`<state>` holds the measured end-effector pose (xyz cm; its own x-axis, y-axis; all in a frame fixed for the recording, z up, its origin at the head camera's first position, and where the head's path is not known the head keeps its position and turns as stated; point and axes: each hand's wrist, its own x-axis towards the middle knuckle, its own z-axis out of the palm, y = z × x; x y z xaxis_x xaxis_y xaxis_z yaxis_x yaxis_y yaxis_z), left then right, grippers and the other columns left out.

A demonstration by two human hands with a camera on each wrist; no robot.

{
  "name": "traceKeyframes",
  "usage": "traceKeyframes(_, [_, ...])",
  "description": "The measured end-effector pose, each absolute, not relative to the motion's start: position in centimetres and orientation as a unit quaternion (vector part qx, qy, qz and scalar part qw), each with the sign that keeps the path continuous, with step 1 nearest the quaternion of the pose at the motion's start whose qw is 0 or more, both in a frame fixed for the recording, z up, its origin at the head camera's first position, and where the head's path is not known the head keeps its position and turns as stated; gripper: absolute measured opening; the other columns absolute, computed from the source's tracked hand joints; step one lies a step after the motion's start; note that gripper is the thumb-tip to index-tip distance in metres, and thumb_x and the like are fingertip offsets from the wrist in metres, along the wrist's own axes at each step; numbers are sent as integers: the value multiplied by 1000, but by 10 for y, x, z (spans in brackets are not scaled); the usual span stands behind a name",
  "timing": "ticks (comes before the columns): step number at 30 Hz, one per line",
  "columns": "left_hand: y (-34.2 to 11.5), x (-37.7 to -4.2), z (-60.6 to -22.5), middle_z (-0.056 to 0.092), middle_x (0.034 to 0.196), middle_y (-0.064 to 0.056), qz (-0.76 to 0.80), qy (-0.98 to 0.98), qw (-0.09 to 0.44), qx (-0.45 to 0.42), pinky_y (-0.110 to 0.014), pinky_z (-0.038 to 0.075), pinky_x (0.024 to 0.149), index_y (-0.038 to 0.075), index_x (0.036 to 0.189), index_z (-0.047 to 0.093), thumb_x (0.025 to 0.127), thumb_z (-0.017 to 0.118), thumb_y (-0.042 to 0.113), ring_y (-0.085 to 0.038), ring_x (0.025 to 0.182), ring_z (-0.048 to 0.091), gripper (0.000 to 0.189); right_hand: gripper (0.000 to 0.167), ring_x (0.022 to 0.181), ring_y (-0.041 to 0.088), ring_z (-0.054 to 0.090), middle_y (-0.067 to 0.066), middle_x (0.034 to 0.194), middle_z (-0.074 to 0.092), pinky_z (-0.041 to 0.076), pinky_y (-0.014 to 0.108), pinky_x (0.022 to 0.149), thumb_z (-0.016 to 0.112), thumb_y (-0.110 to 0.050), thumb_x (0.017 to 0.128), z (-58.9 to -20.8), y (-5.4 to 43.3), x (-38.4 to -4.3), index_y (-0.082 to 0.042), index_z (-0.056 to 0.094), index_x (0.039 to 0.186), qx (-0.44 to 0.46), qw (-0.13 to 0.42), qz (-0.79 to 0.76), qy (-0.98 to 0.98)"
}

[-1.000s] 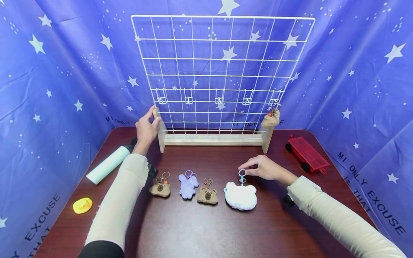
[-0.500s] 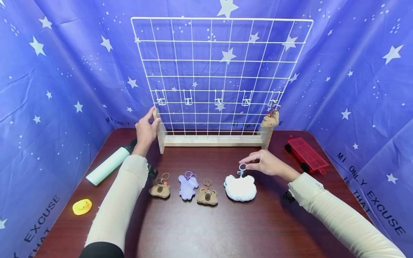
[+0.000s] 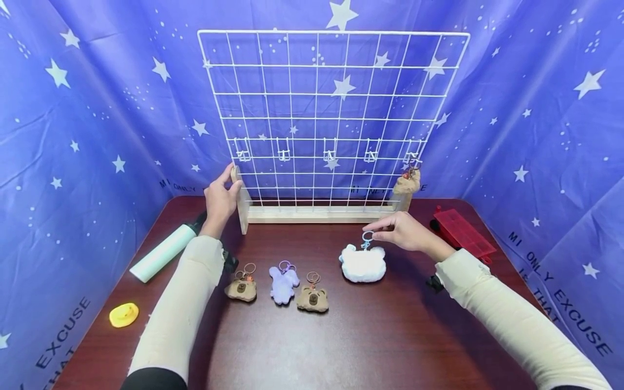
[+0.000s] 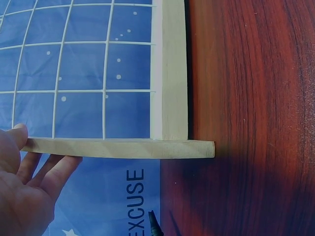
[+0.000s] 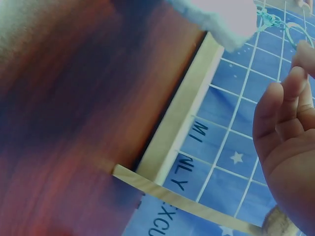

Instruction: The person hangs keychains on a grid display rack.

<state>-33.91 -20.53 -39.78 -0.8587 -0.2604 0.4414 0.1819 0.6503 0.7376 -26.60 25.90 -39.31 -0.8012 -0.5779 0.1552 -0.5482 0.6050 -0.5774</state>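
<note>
My right hand (image 3: 408, 233) pinches the blue ring (image 3: 368, 235) of a white plush keychain (image 3: 363, 265); the plush hangs below it, over the table in front of the rack. On the other side, my left hand (image 3: 220, 199) holds the wooden side post (image 4: 123, 147) of a white wire grid rack (image 3: 331, 95), thumb on one face and fingers on the other. Several white hooks (image 3: 330, 156) run along the grid. From the far right one hangs a brown plush keychain (image 3: 407, 183). The right wrist view cuts off part of the white plush at the top.
Two brown capybara keychains (image 3: 313, 299) (image 3: 241, 290) and a purple plush keychain (image 3: 284, 284) lie on the dark red table (image 3: 273, 352). A pale green bottle (image 3: 163, 253) and a yellow object (image 3: 124, 314) are at left. A red toy cart (image 3: 464, 234) sits at right.
My right hand has carried the white plush keychain up and back toward the rack. The left hand stays on the post; the head view has tilted slightly.
</note>
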Motion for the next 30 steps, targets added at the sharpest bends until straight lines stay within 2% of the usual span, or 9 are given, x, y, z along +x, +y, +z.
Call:
traceKeyframes(3, [-205, -338, -398, 75, 120, -9, -420, -869, 261, 26, -54, 31, 118, 29, 147, 56, 95, 70, 23, -36, 128, 61, 54, 25, 86, -1, 62, 8, 107, 80, 49, 20, 72, 76, -10, 90, -387, 259, -269, -14, 80, 114, -310, 15, -314, 897])
traceKeyframes(7, [-206, -339, -398, 76, 120, -9, -420, -868, 263, 31, -54, 33, 117, 30, 147, 57, 95, 70, 24, -37, 128, 61, 54, 24, 82, -4, 59, 10, 108, 79, 48, 19, 67, 75, -9, 90, -380, 259, -275, -11, 79, 114, -309, 12, -319, 896])
traceKeyframes(10, [-206, -339, -399, 76, 120, -9, -420, -867, 266, 32, -54, 34, 116, 30, 146, 57, 94, 70, 24, -37, 128, 61, 54, 24, 65, 0, 57, 10, 109, 78, 47, 22, 56, 74, -10, 92, -375, 260, -279, -11, 79, 115, -294, 18, -324, 899])
traceKeyframes(13, [-206, -339, -399, 75, 121, -9, -420, -867, 266, 28, -55, 33, 116, 29, 146, 57, 94, 70, 24, -37, 127, 62, 54, 25, 47, 8, 57, 11, 110, 77, 49, 26, 48, 73, -12, 93, -371, 262, -282, -12, 78, 117, -275, 26, -334, 901])
traceKeyframes(15, [-206, -338, -399, 75, 121, -9, -419, -868, 266, 28, -56, 34, 116, 29, 146, 57, 94, 70, 24, -38, 127, 61, 54, 25, 41, 13, 58, 14, 113, 76, 51, 28, 47, 73, -12, 93, -368, 263, -284, -11, 78, 118, -268, 31, -346, 898])
traceKeyframes(19, [-205, -338, -399, 75, 121, -9, -420, -867, 268, 27, -56, 34, 115, 28, 146, 58, 94, 71, 24, -38, 127, 62, 54, 25, 59, 5, 63, 16, 116, 76, 52, 21, 58, 72, -10, 93, -361, 264, -289, -9, 78, 117, -279, 1, -342, 897])
traceKeyframes(22, [-205, -337, -398, 75, 120, -9, -421, -866, 269, 25, -56, 33, 116, 28, 146, 58, 94, 71, 24, -37, 127, 62, 54, 24, 74, 3, 56, 16, 113, 77, 45, 18, 61, 72, -9, 93, -353, 264, -291, -9, 78, 116, -289, -27, -328, 899])
traceKeyframes(26, [-205, -337, -397, 75, 120, -11, -421, -866, 269, 21, -56, 31, 116, 26, 146, 57, 94, 70, 23, -37, 126, 63, 54, 24, 75, 6, 54, 13, 110, 78, 42, 20, 61, 73, -10, 93, -342, 263, -295, -9, 78, 116, -288, -53, -315, 903])
traceKeyframes(30, [-204, -337, -397, 75, 120, -11, -421, -866, 270, 21, -56, 32, 116, 26, 146, 58, 94, 71, 23, -38, 126, 63, 54, 24, 66, 5, 52, 11, 94, 78, 41, 21, 54, 71, -12, 94, -331, 264, -298, -11, 78, 117, -268, -66, -312, 909])
